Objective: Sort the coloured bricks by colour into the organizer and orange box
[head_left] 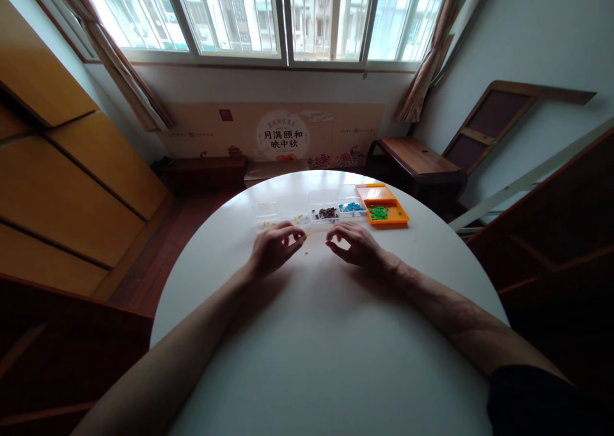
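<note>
My left hand point(275, 247) is closed in a pinch, with a tiny yellow piece point(307, 235) at its fingertips. Facing it across a narrow gap, my right hand point(355, 247) has thumb and forefinger curled close together; whatever they hold, if anything, is too small to make out. Another small yellowish piece point(306, 253) lies on the white table point(330, 359) between the hands. Just beyond the hands stand clear plastic boxes with dark brown pieces point(327, 213), blue pieces point(352, 208) and yellow pieces point(267, 225), the last partly behind my left hand.
An orange tray point(400, 213) holding green pieces point(378, 213) sits at the right end of the row of boxes. Past the round table are a wooden chair point(422, 155), a printed panel point(192, 126) under the window, and a yellow cabinet point(71, 186) at left.
</note>
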Available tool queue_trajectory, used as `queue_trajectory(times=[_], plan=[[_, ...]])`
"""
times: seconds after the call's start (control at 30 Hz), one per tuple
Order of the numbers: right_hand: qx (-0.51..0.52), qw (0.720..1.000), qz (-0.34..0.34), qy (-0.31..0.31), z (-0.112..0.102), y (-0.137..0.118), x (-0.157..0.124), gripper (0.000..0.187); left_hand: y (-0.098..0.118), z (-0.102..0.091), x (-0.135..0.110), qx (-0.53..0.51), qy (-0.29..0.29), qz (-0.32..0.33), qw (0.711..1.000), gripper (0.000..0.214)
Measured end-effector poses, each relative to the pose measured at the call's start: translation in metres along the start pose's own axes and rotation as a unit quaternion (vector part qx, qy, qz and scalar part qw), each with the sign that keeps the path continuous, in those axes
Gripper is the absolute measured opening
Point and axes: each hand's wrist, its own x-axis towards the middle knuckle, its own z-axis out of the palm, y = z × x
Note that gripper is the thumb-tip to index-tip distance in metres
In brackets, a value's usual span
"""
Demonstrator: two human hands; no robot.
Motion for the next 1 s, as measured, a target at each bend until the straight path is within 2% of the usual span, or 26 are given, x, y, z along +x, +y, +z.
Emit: queue_trajectory(times=[0.2, 0.37, 0.53, 0.73, 0.87, 1.0], plan=[[-0.066, 0.997, 0.032, 0.018, -0.01, 0.011, -0.004, 0.012, -0.031, -0.034, 0.001, 0.127, 0.086, -0.124, 0.98, 0.02], [-0.059, 0.997, 0.008, -0.057, -0.025, 0.025, -0.009, 0.021, -0.05, -0.045, 0.0, 0.175, 0.094, -0.18, 0.963, 0.018], [-0.059, 0.994, 0.015, -0.094, -0.035, 0.034, -0.011, 0.03, -0.054, -0.044, -0.001, 0.194, 0.092, -0.185, 0.959, 0.016], [-0.021, 0.994, 0.034, -0.099, -0.038, 0.028, -0.009, 0.012, -0.048, -0.042, 0.0, 0.189, 0.079, -0.186, 0.961, 0.025], [0.006, 0.994, 0.04, -0.101, -0.036, 0.021, -0.008, 0.009, -0.037, -0.038, -0.001, 0.171, 0.072, -0.136, 0.973, 0.027], [0.019, 0.994, 0.055, -0.093, -0.032, 0.018, -0.009, 0.014, -0.024, -0.031, -0.004, 0.136, 0.042, -0.082, 0.986, 0.025]])
